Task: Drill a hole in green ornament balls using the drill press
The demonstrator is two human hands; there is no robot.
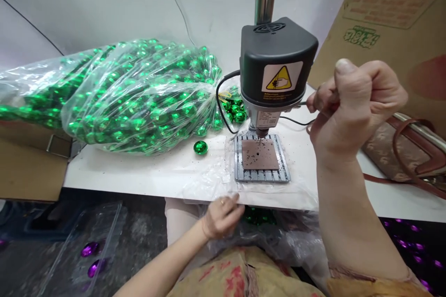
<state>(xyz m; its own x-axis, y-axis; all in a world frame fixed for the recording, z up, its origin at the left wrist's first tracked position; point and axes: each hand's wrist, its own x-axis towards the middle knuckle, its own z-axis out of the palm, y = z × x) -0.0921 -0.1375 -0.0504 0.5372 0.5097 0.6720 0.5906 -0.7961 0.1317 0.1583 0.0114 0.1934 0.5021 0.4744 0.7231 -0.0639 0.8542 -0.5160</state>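
Note:
My right hand [351,97] is closed around the feed handle of a small black bench drill press [278,51], whose thin metal rod [302,103] runs into my fingers. Under the drill bit, a brown square board [252,160] with a dark hole and scattered dark shavings lies on the slotted metal base [263,176]. My left hand [225,216] is just below the table's front edge with its fingers curled in; whatever they hold is hidden. Close to it, green faceted gems [259,216] sit in clear plastic over my lap. One green gem [200,147] rests on the table, left of the base.
A large clear bag of green gems [146,97] fills the table's left side. Cardboard [393,32] stands behind my right arm, with a patterned handbag [390,148] below. Purple gems [89,249] lie in a clear tray [66,260] at lower left. A black cable [219,97] loops beside the drill.

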